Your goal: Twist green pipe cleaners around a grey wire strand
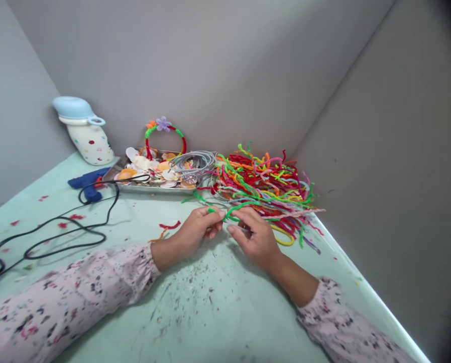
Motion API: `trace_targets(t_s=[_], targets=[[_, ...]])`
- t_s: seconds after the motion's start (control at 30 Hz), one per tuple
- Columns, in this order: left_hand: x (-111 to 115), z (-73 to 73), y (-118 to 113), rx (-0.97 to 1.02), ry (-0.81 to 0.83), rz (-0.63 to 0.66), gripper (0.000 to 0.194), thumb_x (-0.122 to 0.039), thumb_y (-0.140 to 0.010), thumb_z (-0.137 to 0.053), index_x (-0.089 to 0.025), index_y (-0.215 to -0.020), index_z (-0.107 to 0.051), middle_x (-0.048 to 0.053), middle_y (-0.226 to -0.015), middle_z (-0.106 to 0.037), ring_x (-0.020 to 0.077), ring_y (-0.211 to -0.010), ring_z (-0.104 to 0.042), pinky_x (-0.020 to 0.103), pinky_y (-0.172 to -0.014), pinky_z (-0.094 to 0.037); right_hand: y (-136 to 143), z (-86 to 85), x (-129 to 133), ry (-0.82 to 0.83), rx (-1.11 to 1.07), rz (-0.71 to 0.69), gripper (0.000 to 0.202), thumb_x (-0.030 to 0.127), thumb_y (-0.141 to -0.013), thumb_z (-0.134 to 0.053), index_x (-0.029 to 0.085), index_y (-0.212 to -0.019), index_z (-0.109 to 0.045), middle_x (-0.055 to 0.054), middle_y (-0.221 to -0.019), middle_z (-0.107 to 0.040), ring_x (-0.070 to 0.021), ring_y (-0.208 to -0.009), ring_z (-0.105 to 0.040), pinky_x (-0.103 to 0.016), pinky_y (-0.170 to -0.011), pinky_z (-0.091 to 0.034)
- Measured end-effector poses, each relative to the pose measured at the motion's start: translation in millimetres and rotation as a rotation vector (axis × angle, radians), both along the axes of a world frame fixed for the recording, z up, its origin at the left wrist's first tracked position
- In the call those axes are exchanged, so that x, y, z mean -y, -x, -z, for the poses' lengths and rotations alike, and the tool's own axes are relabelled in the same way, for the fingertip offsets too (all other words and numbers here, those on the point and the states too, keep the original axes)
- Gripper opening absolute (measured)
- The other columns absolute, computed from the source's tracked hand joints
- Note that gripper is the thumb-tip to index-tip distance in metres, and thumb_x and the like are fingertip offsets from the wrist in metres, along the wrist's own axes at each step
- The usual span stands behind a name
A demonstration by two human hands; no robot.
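A fuzzy green pipe cleaner runs between my two hands above the table. My left hand pinches it between thumb and forefinger, near a short green end. The fingers of my right hand are curled against its other stretch, with the thumb a little apart below. A thin greyish strand seems to pass by the right fingers, but it is too fine to make out. Just beyond the right hand lies a big heap of coloured pipe cleaners. Red and orange scraps rest beside the left wrist.
A metal tray of shells stands at the back, with a coil of grey wire and a decorated hoop. To its left are a blue glue gun, its black cord and a white bottle. Walls enclose the table.
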State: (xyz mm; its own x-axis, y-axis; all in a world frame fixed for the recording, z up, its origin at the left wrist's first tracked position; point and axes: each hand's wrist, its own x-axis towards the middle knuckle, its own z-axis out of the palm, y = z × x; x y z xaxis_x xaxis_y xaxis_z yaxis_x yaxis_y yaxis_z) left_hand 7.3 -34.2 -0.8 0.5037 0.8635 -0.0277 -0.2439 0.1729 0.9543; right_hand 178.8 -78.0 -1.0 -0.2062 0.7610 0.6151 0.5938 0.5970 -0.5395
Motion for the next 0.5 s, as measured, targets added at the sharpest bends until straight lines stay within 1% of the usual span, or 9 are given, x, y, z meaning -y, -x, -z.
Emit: trace_targets(t_s=[0.1,0.23,0.5], targets=[[0.6,-2.1,0.1,-0.008,0.014,0.004,0.017,-0.029,-0.077,-0.063,-0.015,-0.069,-0.056,-0.004,-0.055,-0.05,0.0054,-0.043,-0.039,0.021,-0.043,-0.027,-0.7,0.5,0.2,0.023,-0.02,-0.017,0.026,0.026,-0.084,-0.059,0.018,-0.108,-0.059,-0.008,-0.1,-0.058,-0.013,-0.068,-0.056,-0.028,-0.06,-0.05],[1.6,-5.7,0.2,-0.035,0.018,0.021,0.021,-0.032,-0.075,-0.064,-0.015,-0.066,-0.055,-0.005,-0.054,-0.049,0.0044,-0.041,-0.036,0.02,-0.042,-0.025,-1.8,1.6,0.6,0.057,-0.037,-0.02,0.025,0.026,-0.085,-0.058,0.019,-0.109,-0.059,-0.008,-0.1,-0.057,-0.0128,-0.067,-0.055,-0.028,-0.059,-0.05],[1.3,-7.6,0.7,-0.029,0.03,0.056,0.023,-0.033,-0.075,-0.067,-0.014,-0.066,-0.055,-0.004,-0.056,-0.051,0.0038,-0.042,-0.037,0.019,-0.042,-0.025,-2.4,0.2,0.1,0.057,-0.016,-0.014,0.021,0.026,-0.085,-0.056,0.019,-0.105,-0.059,-0.006,-0.091,-0.056,-0.0134,-0.066,-0.054,-0.028,-0.06,-0.048]])
